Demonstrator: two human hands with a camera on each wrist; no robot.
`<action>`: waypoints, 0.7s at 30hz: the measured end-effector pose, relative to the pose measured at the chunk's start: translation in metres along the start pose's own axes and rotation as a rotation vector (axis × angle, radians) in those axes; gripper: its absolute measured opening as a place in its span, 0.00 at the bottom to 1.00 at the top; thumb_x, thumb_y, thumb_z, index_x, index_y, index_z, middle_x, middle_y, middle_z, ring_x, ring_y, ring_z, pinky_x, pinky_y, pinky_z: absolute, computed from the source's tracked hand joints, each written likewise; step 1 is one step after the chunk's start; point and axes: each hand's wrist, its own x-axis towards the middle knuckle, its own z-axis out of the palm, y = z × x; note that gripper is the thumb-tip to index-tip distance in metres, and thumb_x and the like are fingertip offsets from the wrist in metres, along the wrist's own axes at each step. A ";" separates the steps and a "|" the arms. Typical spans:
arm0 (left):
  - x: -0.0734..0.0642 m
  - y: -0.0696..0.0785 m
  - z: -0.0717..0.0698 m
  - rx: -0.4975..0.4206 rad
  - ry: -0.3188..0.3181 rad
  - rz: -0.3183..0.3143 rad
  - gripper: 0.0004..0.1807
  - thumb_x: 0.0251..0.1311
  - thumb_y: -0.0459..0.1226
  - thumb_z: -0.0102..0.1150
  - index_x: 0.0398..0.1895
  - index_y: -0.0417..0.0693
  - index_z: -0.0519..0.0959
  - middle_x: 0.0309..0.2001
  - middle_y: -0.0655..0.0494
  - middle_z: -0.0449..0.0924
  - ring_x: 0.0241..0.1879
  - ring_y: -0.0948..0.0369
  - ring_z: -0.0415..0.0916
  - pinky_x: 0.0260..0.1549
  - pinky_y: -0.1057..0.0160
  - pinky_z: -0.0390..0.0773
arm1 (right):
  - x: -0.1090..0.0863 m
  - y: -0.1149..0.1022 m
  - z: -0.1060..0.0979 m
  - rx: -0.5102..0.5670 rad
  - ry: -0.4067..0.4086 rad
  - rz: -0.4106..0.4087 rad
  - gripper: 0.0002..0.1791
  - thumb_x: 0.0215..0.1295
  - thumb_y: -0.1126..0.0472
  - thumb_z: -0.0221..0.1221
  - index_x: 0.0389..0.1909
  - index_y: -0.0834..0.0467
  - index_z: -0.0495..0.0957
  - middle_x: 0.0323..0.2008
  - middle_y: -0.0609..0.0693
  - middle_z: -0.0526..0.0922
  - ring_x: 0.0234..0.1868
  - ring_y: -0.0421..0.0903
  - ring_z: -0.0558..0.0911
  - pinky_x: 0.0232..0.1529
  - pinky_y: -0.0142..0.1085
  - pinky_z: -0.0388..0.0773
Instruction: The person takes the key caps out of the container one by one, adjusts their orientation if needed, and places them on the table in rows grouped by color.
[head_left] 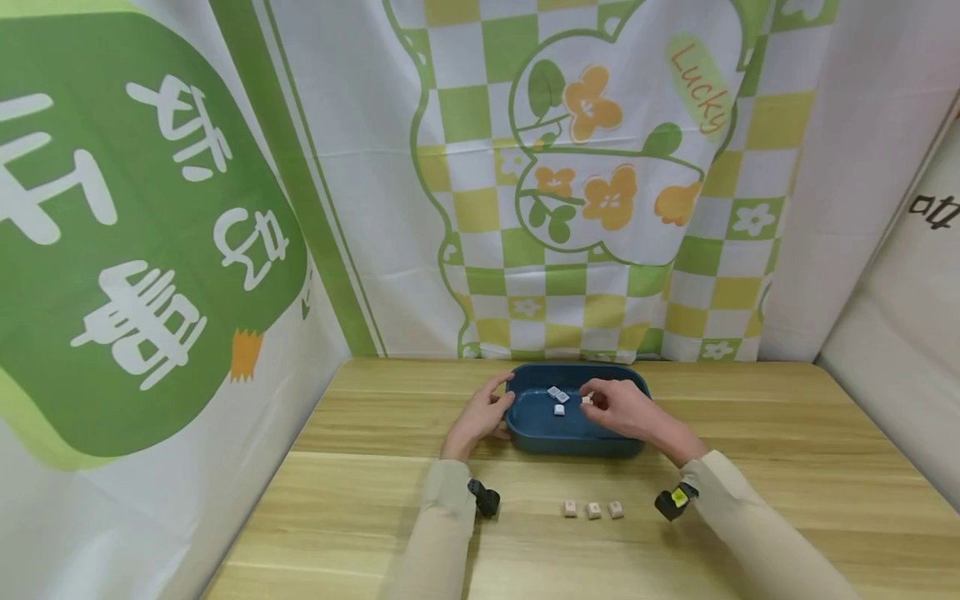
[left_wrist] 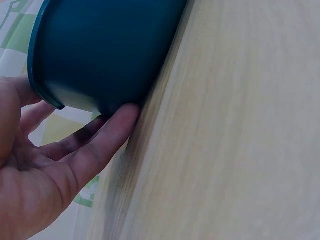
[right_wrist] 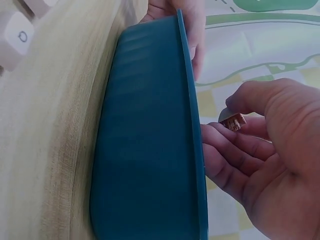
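Keycap [right_wrist: 234, 121] pinched between the thumb and fingers of the right hand [head_left: 626, 408], over the blue tub [head_left: 577, 447] in which three white keycaps [head_left: 559, 410] lie. Its face is hidden, so we cannot be sure how firmly it sits; a slip from the fingertips seems the likeliest fault. The left hand [head_left: 482, 415] grips the tub's end; were that hold to loosen, we judge, a knock could slide the tub along the bench [head_left: 375, 500] into the pink keycaps [head_left: 594, 510].

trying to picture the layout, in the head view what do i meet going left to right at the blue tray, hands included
Left hand → white keycaps inside the tray → right hand
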 end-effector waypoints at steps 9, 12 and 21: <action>0.000 -0.002 0.000 0.010 -0.003 0.004 0.25 0.75 0.43 0.47 0.74 0.62 0.62 0.40 0.44 0.71 0.18 0.58 0.68 0.28 0.51 0.87 | -0.012 0.000 -0.001 0.053 0.020 0.013 0.07 0.68 0.58 0.59 0.44 0.53 0.79 0.27 0.41 0.77 0.24 0.34 0.71 0.27 0.29 0.72; 0.001 -0.002 0.000 0.008 -0.002 0.009 0.25 0.75 0.43 0.47 0.73 0.63 0.63 0.38 0.44 0.71 0.18 0.57 0.68 0.28 0.50 0.87 | -0.015 0.000 -0.001 0.061 0.013 0.013 0.08 0.68 0.57 0.59 0.45 0.53 0.78 0.28 0.41 0.78 0.26 0.35 0.71 0.28 0.29 0.72; 0.001 -0.002 0.000 0.016 0.008 0.005 0.25 0.75 0.43 0.46 0.74 0.63 0.62 0.50 0.34 0.72 0.21 0.53 0.76 0.28 0.51 0.87 | -0.025 -0.005 -0.007 0.075 0.007 0.027 0.06 0.68 0.57 0.60 0.43 0.52 0.77 0.29 0.41 0.79 0.27 0.34 0.73 0.29 0.28 0.74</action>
